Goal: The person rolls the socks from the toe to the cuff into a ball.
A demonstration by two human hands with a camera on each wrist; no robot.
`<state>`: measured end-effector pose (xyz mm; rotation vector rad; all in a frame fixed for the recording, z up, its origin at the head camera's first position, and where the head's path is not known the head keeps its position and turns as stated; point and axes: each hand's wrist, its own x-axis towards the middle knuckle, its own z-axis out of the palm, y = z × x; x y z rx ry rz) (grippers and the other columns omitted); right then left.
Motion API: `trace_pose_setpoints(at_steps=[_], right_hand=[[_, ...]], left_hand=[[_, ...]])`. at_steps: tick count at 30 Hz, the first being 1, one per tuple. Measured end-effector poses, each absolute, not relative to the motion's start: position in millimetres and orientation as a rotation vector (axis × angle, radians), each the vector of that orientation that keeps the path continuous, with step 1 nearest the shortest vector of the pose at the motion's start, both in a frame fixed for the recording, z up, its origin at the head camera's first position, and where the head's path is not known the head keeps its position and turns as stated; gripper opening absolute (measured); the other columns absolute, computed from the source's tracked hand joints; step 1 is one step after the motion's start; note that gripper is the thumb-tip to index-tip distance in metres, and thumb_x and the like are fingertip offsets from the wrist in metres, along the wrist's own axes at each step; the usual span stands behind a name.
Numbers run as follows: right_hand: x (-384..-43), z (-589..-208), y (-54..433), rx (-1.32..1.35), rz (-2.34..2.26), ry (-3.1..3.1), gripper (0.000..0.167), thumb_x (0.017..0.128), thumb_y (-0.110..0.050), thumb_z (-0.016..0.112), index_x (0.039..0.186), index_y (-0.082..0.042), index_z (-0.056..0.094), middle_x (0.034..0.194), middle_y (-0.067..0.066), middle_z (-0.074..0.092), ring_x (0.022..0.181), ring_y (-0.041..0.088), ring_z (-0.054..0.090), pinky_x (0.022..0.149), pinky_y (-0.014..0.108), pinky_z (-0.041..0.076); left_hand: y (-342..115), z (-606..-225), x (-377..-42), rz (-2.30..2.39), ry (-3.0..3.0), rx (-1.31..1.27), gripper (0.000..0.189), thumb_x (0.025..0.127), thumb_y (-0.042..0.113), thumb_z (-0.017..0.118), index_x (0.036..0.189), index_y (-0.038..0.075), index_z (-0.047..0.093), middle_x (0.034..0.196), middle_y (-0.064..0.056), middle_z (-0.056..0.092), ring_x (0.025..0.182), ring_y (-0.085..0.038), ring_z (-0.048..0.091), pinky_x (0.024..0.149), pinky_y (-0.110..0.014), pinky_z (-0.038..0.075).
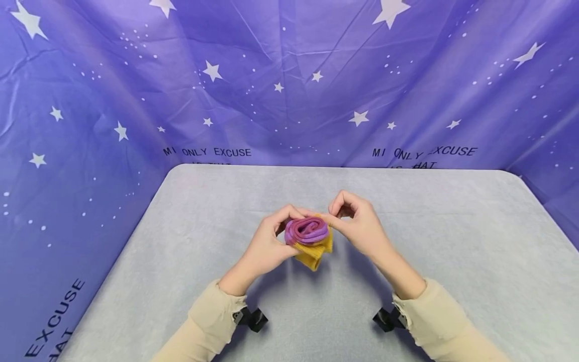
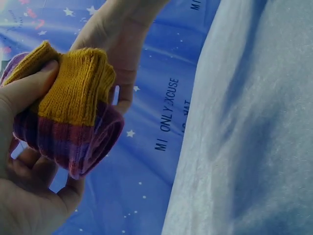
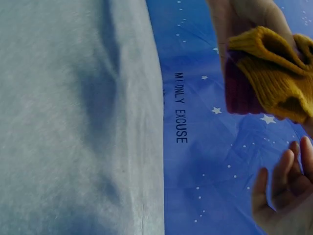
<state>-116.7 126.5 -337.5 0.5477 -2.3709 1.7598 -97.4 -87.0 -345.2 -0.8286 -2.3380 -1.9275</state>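
A rolled pair of knitted socks point(image 1: 307, 230) is held up above the table, its spiral of purple and maroon layers facing up in the head view. Mustard ribbed cuffs point(image 2: 73, 93) hang loose from the roll. My left hand point(image 1: 267, 246) grips the roll from the left, its thumb lying on the mustard cuff in the left wrist view. On the other side is my right hand point(image 1: 364, 229), thumb stretched out to touch the roll's edge. Its other fingers point(image 3: 281, 176) are loosely bent and apart from the socks.
A grey cloth-covered table point(image 1: 203, 201) lies under the hands. Behind it and at both sides hangs a purple-blue curtain point(image 1: 280, 115) with white stars and printed words. A black wrist camera mount point(image 1: 251, 319) shows at each sleeve.
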Motion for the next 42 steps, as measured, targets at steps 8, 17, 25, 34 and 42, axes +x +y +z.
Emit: trace_pose_setpoints(at_steps=[8, 17, 25, 34, 42], right_hand=[[-112.7, -337.1, 121.2, 0.534, 1.512, -2.396, 0.011, 0.087, -0.014, 0.077, 0.082, -0.009, 0.068, 0.076, 0.004, 0.07, 0.07, 0.007, 0.061, 0.067, 0.019, 0.05], [-109.9, -339.1, 125.9, 0.515, 2.096, -2.581, 0.023, 0.094, -0.004, 0.063, 0.111, 0.011, 0.061, 0.097, 0.007, 0.071, 0.083, 0.004, 0.067, 0.078, 0.024, 0.057], [-107.0, -349.0, 117.5, 0.348, 2.151, -2.411, 0.009, 0.097, -0.005, 0.058, 0.1, 0.003, 0.057, 0.08, -0.014, 0.064, 0.077, 0.003, 0.057, 0.075, 0.021, 0.048], [-92.7, -358.8, 100.4, 0.717, 1.393, -2.313, 0.007, 0.089, -0.003, 0.069, 0.091, -0.008, 0.065, 0.086, 0.002, 0.068, 0.083, 0.01, 0.061, 0.079, 0.027, 0.052], [-96.5, -366.7, 92.1, 0.707, 1.056, -2.257, 0.012, 0.083, -0.011, 0.079, 0.087, -0.011, 0.068, 0.08, -0.001, 0.068, 0.079, 0.013, 0.062, 0.07, 0.03, 0.053]], left_hand=[[-89.3, -353.1, -104.0, -1.912, -2.329, -0.728, 0.036, 0.07, -0.005, 0.081, 0.1, 0.005, 0.063, 0.114, -0.013, 0.07, 0.107, -0.02, 0.064, 0.097, -0.036, 0.051], [-91.7, -354.8, -109.7, -1.658, -2.313, -0.667, 0.037, 0.066, -0.006, 0.083, 0.096, 0.008, 0.065, 0.108, -0.007, 0.072, 0.104, -0.019, 0.066, 0.095, -0.031, 0.052], [-88.8, -354.2, -112.5, -1.296, -2.477, -0.692, 0.033, 0.068, 0.001, 0.085, 0.089, 0.014, 0.062, 0.096, 0.001, 0.07, 0.092, -0.013, 0.065, 0.086, -0.031, 0.054], [-89.3, -366.2, -129.9, -1.573, -2.66, -0.452, 0.033, 0.07, 0.001, 0.083, 0.086, 0.012, 0.056, 0.092, -0.008, 0.068, 0.079, -0.016, 0.061, 0.063, -0.026, 0.052], [-78.1, -370.3, -128.4, -1.64, -2.576, -0.316, 0.039, 0.072, 0.007, 0.084, 0.09, 0.007, 0.049, 0.09, -0.012, 0.063, 0.082, -0.019, 0.055, 0.069, -0.027, 0.044]])
